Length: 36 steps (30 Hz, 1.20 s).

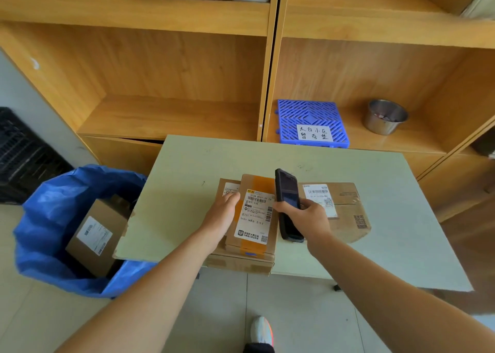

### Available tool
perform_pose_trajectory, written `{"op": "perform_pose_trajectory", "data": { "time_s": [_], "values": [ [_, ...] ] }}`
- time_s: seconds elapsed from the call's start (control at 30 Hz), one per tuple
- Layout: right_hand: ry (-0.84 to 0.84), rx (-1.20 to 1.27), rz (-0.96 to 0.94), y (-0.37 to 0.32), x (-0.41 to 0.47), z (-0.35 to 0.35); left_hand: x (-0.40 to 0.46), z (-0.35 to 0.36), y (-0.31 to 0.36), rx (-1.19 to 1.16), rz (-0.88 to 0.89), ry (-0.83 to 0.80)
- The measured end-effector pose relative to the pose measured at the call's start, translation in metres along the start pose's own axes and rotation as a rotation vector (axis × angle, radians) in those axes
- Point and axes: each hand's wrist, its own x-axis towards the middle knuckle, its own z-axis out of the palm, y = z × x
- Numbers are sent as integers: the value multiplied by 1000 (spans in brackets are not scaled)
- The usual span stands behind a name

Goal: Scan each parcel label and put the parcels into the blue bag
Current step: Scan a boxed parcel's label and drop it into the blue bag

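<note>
A small cardboard parcel (257, 241) with orange tape and a white label lies on top of a larger flat parcel (241, 265) at the table's front edge. My left hand (221, 216) grips the small parcel's left side. My right hand (308, 220) holds a black handheld scanner (288, 197) upright just right of the label. A third parcel (345, 210) with a white label lies on the table to the right. The blue bag (53, 218) stands open on the floor at the left, with one labelled parcel (96, 238) inside.
The pale green table (388, 245) stands before wooden shelves. On the shelf behind lie a blue plastic grid mat (310, 114) with a handwritten note and a metal cup (385, 117). A black crate (24, 154) sits far left. My shoe (261, 331) shows below.
</note>
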Motion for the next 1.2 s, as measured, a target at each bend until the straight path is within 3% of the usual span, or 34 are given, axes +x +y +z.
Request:
{"op": "perform_pose_trajectory", "data": {
  "time_s": [0.2,0.53,0.97,1.2],
  "values": [
    [-20,85,84,1,24,17,24,3,12,-71,-95,20],
    [-78,119,-72,-70,38,50,42,-55,49,-156,32,176],
    [-390,-41,-125,-126,7,287,18,-279,-25,-358,-167,466],
    [-425,-97,-133,-129,-8,394,14,-356,-66,-445,-194,560]
  ]
}}
